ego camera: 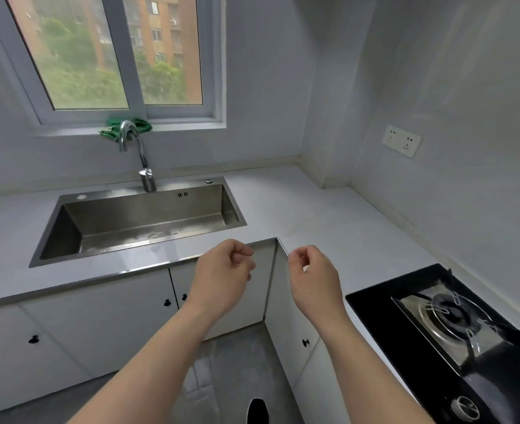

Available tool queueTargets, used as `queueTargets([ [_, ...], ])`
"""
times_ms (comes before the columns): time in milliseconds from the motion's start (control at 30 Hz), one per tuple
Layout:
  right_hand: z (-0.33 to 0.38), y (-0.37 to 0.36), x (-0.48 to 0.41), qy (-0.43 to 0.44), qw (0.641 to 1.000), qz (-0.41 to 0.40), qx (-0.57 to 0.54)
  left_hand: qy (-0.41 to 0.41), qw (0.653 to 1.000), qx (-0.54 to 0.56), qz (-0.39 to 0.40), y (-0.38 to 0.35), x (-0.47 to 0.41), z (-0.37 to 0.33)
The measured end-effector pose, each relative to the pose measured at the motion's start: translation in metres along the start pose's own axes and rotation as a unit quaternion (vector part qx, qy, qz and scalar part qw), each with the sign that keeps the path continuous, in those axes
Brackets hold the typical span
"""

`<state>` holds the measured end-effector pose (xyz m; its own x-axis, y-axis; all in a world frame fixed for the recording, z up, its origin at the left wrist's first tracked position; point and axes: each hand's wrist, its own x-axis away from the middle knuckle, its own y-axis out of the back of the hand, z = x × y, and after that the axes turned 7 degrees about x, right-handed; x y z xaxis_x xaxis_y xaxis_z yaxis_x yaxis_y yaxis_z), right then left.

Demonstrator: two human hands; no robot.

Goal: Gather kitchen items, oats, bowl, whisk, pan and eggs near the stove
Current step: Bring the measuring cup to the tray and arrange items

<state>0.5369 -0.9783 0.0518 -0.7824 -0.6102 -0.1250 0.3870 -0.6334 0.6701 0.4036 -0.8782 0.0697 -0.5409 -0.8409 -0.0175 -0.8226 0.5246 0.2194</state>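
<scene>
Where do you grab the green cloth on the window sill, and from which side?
Grip the bunched right end of the green cloth, coming in right of the faucet. Its curved spout stands in front of the cloth's middle, and the left end looks flatter on the sill; the raised right folds offer most to pinch.

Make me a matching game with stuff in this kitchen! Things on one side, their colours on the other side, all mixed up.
Things:
1. cloth
2. socket
3. stove
4. tap

Colours:
A. mostly black
B. green
C. white
D. shiny silver

Pairs: 1-B, 2-C, 3-A, 4-D
</scene>
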Motion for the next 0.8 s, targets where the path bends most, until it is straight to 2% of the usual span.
queueTargets([
  [467,0.05,-0.147,-0.28,0.031,0.998,0.048,-0.032,0.032,0.995,-0.084,-0.051,0.038,-0.278,0.032],
  [667,0.079,-0.2,-0.359,0.028,0.997,0.071,-0.02,0.067,0.992,-0.075,-0.071,0.068,-0.366,0.054],
  [800,0.088,-0.237,-0.401,0.011,0.998,0.057,0.005,0.081,0.993,-0.07,-0.05,0.087,-0.418,0.078],
])
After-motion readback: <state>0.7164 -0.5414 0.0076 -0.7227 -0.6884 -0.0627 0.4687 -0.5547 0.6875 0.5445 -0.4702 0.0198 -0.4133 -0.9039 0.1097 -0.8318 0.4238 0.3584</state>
